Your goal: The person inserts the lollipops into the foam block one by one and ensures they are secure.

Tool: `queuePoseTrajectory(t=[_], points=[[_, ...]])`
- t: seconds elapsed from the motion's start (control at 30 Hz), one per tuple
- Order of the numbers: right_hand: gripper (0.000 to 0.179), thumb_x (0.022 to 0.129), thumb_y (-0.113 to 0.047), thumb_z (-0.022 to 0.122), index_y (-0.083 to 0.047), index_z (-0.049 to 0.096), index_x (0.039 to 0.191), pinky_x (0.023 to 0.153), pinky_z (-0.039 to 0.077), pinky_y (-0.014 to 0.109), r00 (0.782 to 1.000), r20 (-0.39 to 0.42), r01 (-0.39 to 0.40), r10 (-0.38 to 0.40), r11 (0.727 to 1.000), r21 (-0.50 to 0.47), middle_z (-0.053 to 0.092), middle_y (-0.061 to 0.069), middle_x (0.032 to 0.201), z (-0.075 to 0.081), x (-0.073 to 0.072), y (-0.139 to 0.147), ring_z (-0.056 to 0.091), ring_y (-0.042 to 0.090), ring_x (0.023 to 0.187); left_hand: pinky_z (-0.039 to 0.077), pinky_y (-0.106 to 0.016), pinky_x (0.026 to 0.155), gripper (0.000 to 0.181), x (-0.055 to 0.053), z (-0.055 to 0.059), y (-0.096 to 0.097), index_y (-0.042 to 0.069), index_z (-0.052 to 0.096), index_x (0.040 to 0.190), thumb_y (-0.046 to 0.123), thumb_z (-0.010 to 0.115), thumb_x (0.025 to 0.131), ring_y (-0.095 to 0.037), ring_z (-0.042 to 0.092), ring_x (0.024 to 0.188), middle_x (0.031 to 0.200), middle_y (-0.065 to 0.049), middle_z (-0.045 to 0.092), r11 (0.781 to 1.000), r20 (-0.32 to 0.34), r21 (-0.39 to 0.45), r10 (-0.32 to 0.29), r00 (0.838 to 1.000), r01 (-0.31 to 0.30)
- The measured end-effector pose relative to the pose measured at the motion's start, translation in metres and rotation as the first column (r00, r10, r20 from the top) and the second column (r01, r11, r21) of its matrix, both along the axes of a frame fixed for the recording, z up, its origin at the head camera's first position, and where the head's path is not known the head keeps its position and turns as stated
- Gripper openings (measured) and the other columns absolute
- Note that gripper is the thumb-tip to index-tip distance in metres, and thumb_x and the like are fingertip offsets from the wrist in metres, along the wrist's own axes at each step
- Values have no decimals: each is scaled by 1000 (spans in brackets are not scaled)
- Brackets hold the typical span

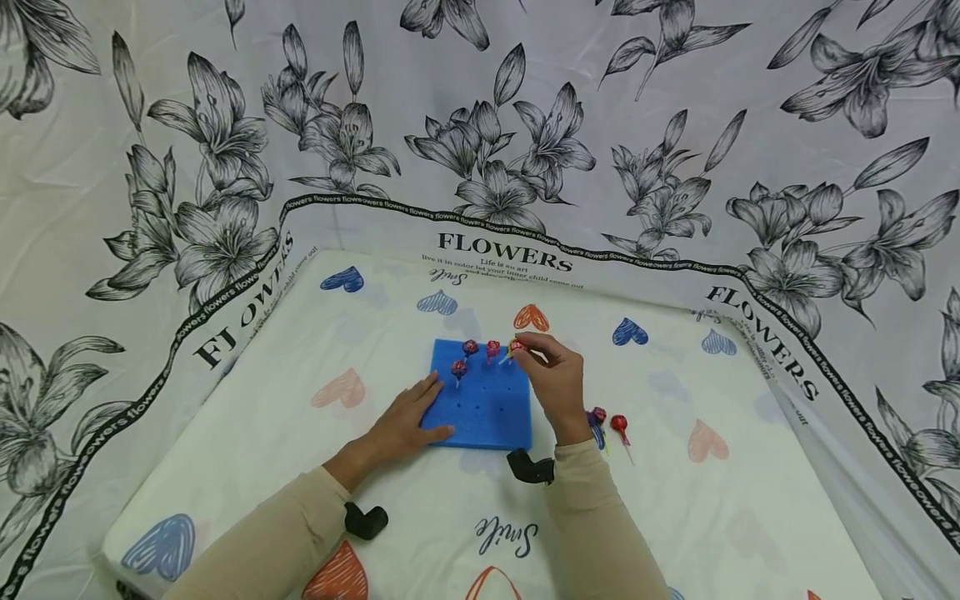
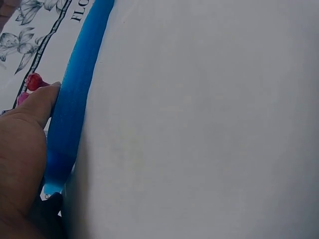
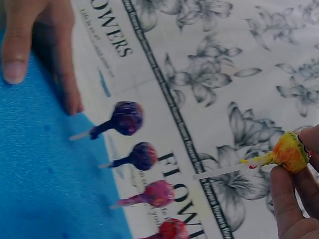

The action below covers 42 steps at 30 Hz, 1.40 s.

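A blue foam block (image 1: 480,417) with small holes lies flat on the table. My left hand (image 1: 405,423) rests on its left edge, fingers fairly straight and thumb along the near side. Over the far right corner, my right hand (image 1: 557,375) pinches a yellow-wrapped lollipop (image 3: 291,153) by its candy end. Its white stick points away from the fingers toward the block's side. Standing in the foam are two purple lollipops (image 3: 127,118), a pink lollipop (image 3: 158,193) and a red lollipop (image 3: 173,230), the last partly cut off in the right wrist view.
Right of the block, partly behind my right wrist, a dark purple lollipop (image 1: 598,413) and a red-wrapped lollipop (image 1: 619,423) lie on the table. The heart-printed cloth (image 1: 660,517) covers the tabletop. A flower-print curtain (image 1: 360,225) hangs around the table's back and sides.
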State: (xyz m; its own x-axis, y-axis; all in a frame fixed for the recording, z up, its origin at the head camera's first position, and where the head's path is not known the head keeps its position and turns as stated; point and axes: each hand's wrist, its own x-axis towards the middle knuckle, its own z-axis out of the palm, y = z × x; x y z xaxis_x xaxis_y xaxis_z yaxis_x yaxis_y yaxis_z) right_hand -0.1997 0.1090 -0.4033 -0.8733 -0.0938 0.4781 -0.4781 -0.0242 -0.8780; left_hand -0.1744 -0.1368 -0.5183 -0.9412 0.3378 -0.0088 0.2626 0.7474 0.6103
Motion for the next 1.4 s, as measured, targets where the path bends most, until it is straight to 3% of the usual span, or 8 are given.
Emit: queuePoseTrajectory(t=[0.43,0.67,0.9,1.07,1.4], points=[[22,87,8,65,17,64,108,85,52,29,995,103,-27,19,996,79,63,29,107,-28,-12,-17,62,39,101,9,-47,114,89,-1,-2,-1,9,20,154,53,62,89,-29,9,145,161,-5,8,1000,-5,-21,8,1000,-8],[21,88,5,66,15,66,107,87,52,35,991,133,-14,-10,985,175,65,26,104,-41,-13,-21,62,36,99,10,-48,114,90,-2,-2,0,11,21,155,55,62,88,-29,10,145,161,-3,9,999,5,-34,18,1000,-18],[23,89,-12,72,3,72,107,85,53,36,982,182,9,-46,980,200,69,11,104,-79,-32,-18,63,25,99,10,-48,114,89,-2,-1,0,11,21,155,55,62,88,-30,10,145,161,-3,9,999,10,-31,17,1000,-17],[22,88,-11,72,2,72,106,85,53,36,981,183,15,-63,967,253,69,7,102,-79,-29,-19,63,24,97,11,-49,113,88,-2,0,1,11,22,155,53,63,88,-30,10,145,161,-4,10,999,17,-29,23,1000,-23],[22,88,-13,71,-1,74,107,85,53,36,976,178,43,-126,913,407,70,4,101,-83,-29,-23,64,20,97,12,-50,113,89,-3,-1,0,11,22,154,55,62,88,-31,10,144,161,-4,10,999,9,-30,19,1000,-19]])
